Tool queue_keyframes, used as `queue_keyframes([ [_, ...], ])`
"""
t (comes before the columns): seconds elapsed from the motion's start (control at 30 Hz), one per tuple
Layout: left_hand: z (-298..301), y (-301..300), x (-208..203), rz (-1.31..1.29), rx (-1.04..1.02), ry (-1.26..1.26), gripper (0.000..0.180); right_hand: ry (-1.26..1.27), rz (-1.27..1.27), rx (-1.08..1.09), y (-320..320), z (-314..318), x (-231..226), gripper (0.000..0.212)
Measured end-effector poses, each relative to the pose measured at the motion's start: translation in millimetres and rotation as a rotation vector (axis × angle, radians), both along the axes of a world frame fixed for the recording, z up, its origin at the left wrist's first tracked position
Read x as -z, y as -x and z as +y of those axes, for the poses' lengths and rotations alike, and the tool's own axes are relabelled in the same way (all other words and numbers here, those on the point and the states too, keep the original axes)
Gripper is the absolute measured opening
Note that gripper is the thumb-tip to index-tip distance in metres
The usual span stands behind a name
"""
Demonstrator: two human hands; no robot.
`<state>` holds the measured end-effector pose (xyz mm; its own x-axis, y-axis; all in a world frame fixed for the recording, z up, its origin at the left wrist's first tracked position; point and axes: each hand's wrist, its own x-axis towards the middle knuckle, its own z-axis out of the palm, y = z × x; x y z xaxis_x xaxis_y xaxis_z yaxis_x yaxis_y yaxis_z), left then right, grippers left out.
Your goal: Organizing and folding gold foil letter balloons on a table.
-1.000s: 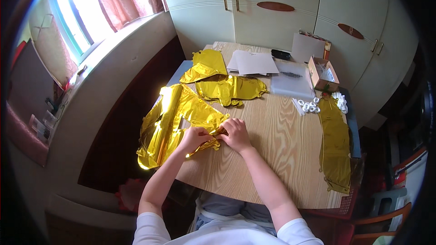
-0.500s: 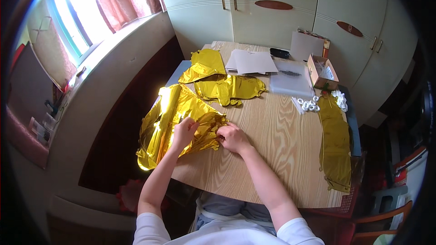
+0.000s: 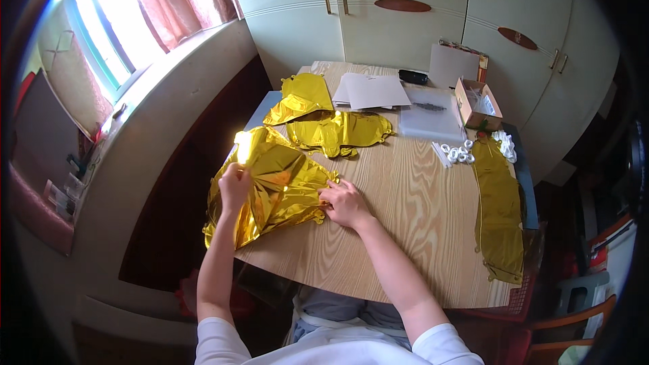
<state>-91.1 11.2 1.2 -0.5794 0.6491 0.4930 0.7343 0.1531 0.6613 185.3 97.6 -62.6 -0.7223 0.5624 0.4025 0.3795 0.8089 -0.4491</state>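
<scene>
A large, flat gold foil balloon (image 3: 287, 192), wrinkled and uninflated, lies on the near left part of the wooden table (image 3: 405, 230). My left hand (image 3: 234, 186) has its fingers closed on a fold of the foil toward its left side. At the balloon's right edge, my right hand (image 3: 346, 204) rests with bent fingers on the crinkled foil; its fingertips are partly hidden, so whether it pinches the edge is unclear. Just beyond lie two more flat gold foil balloons, one folded (image 3: 307, 94) and one spread sideways (image 3: 348, 132).
Along the right edge lies another long gold foil balloon (image 3: 499, 213). Small white rolls (image 3: 461, 154) sit near a bunched white item (image 3: 505, 145). Farther back are paper sheets (image 3: 373, 91), a clear plastic sleeve (image 3: 433, 118), a black case (image 3: 413, 78) and an open cardboard box (image 3: 478, 105).
My left hand has moved left across the balloon, and the foil's left part has folded over and shifted with it. My right hand stays at the right edge, its fingers slightly more extended.
</scene>
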Motion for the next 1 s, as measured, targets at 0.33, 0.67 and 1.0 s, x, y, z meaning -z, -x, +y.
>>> queue_keyframes([
  [0.33, -43.5, 139.6, 19.0, -0.386, -0.125, -0.244, 0.010, 0.036, 0.001, 0.034, 5.8, -0.9, 5.3, 0.011],
  [0.67, -78.3, 191.4, 74.6, -0.713, -0.340, -0.244, 0.010, -0.018, -0.030, 0.064, 3.4, 4.3, 11.2, 0.020],
  [1.0, -58.1, 83.9, 15.2, 0.412, -0.151, -0.024, 0.028, 0.062, 0.065, 0.111, -5.3, 9.2, 13.7, 0.014],
])
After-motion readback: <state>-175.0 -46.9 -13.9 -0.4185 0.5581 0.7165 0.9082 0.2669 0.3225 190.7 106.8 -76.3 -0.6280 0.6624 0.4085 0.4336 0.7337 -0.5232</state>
